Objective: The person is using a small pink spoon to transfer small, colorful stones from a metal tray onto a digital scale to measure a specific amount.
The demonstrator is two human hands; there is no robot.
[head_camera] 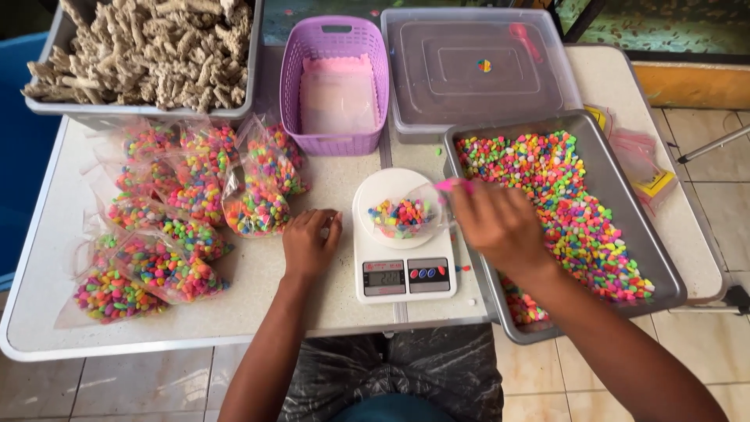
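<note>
The right hand [500, 223] is clenched around a pink scoop [453, 185], its tip at the mouth of a small clear bag [402, 216] that sits on the white kitchen scale [402, 238] and already holds some coloured pebbles. The left hand [310, 242] rests flat on the table [258, 297] at 9 o'clock from the scale, fingers relaxed and holding nothing.

The bag looks soft and stands unsupported — a nudge from the scoop could tip it and scatter pebbles over the scale plate and the table. The bag's mouth is narrow, so a hasty pour would likely send pebbles bouncing off toward the display.

The metal tray [617, 195] of loose pebbles at 3 o'clock overhangs the table's near edge; pressure from the right forearm on that corner might tilt it. At 9 to 10 o'clock the filled bags [180, 227] lie heaped close to the left hand — a sweep of the wrist could push some off.
</note>
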